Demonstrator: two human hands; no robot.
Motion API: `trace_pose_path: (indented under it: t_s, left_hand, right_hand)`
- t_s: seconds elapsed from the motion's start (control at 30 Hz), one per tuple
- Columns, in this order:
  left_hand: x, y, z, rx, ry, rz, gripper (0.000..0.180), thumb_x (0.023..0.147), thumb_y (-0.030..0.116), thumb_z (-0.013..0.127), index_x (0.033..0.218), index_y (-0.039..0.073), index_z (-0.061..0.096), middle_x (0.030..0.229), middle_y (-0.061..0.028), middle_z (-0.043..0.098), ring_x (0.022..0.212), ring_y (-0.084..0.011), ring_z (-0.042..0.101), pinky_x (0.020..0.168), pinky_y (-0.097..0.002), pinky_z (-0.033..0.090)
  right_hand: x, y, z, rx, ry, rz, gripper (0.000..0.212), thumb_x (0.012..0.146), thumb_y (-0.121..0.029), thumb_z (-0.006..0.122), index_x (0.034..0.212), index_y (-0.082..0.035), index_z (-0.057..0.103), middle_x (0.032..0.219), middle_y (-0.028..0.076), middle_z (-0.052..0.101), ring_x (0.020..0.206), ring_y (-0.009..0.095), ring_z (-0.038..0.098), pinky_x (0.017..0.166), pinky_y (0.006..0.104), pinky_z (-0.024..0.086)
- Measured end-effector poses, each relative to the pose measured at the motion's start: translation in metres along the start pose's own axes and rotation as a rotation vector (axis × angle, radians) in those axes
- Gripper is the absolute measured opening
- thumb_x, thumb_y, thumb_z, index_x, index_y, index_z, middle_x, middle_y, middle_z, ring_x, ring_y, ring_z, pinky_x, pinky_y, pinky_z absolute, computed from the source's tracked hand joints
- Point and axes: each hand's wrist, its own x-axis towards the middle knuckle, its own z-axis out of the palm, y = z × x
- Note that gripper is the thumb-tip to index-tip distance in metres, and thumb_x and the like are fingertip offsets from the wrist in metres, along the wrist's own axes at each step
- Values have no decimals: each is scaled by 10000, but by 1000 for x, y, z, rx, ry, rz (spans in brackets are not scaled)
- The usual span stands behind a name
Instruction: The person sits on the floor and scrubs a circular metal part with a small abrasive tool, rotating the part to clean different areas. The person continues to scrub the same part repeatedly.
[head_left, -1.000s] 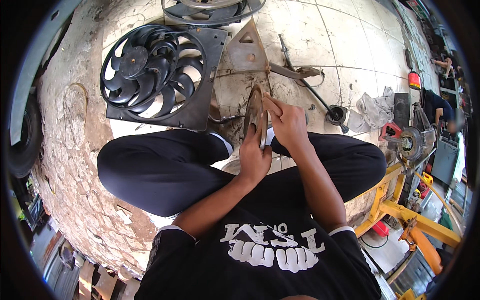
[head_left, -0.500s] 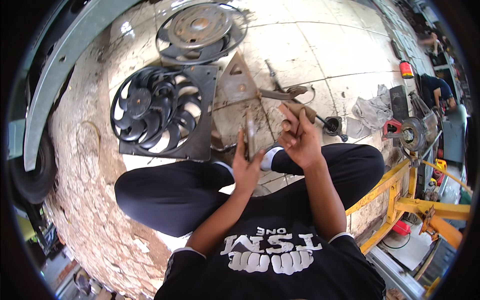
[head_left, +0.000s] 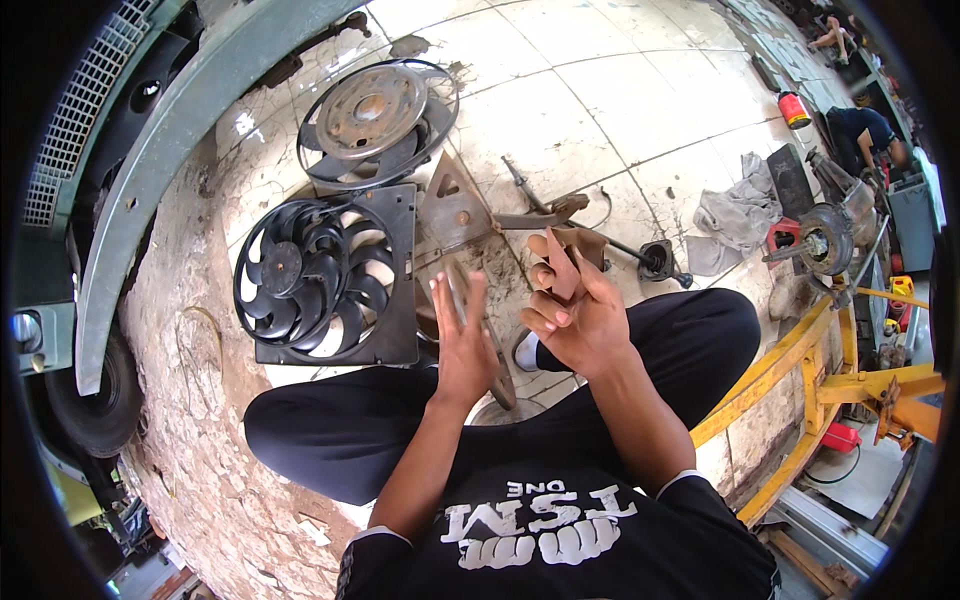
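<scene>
Between the thumb and fingers of my left hand [head_left: 463, 350] is a thin, flat metal piece [head_left: 502, 375], seen nearly edge-on. Its full shape is hidden, and the fingers stretch upward, slightly blurred. My right hand [head_left: 588, 325], to the right of it, pinches a small reddish-brown sheet [head_left: 564, 272] that looks like folded sandpaper, its fingers curled toward me. The two hands are apart, above my crossed legs. Just beyond the right hand a brown metal bracket [head_left: 590, 243] shows partly behind the fingers.
A black radiator fan [head_left: 283, 270] lies at left, with a rusty round plate [head_left: 366, 110] on another fan beyond. A triangular metal arm [head_left: 455, 212], a shaft with rubber boot [head_left: 657, 258] and a grey rag [head_left: 738, 212] lie ahead. A yellow frame [head_left: 765, 375] stands right; a person [head_left: 862, 138] crouches far right.
My left hand has turned, tilting the flat metal piece to the other side. My right hand has turned, and the reddish-brown sheet shows more plainly. The view has shifted slightly.
</scene>
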Motion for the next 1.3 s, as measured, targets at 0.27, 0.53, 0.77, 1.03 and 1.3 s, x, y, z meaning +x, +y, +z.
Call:
trace_pose_path:
  t_s: [0.27, 0.53, 0.77, 1.03, 1.3]
  left_hand:
    - [32, 11, -3, 128, -332, 200, 425, 738, 47, 652, 1119, 178, 787, 972, -66, 724, 1134, -215, 624, 1228, -451, 288]
    - [49, 17, 7, -93, -33, 127, 223, 892, 246, 704, 1051, 115, 789, 658, -113, 660, 686, -274, 679, 1080, -449, 450]
    - [47, 8, 5, -153, 39, 132, 333, 866, 394, 766, 957, 74, 785, 741, -92, 732, 752, -244, 717, 1100, -450, 381]
    - [51, 8, 20, -159, 137, 94, 215, 869, 278, 769, 912, 68, 757, 714, -125, 722, 676, -267, 703, 1057, -425, 425]
    - [55, 15, 9, -226, 219, 33, 243, 863, 199, 771, 1046, 39, 760, 731, -111, 737, 709, -246, 716, 1066, -419, 431]
  right_hand:
    - [-21, -59, 68, -373, 40, 18, 487, 1033, -349, 520, 1358, 7, 593, 1024, 80, 636, 708, 127, 525, 646, 263, 411]
    - [14, -45, -15, -676, 409, 42, 459, 1006, -405, 601, 1103, 35, 686, 866, 70, 652, 675, 137, 524, 622, 276, 399]
    - [28, -10, -46, -1029, 382, 124, 294, 964, -311, 738, 987, -22, 688, 724, -11, 622, 554, 54, 498, 488, 232, 367]
    - [34, -17, -47, -1113, 407, -13, 335, 943, -183, 758, 1199, 6, 654, 939, 40, 710, 719, 79, 623, 586, 237, 470]
    - [34, -24, -54, -991, 313, 27, 410, 949, -106, 726, 1323, -22, 580, 1085, 71, 717, 889, 143, 701, 673, 272, 509]
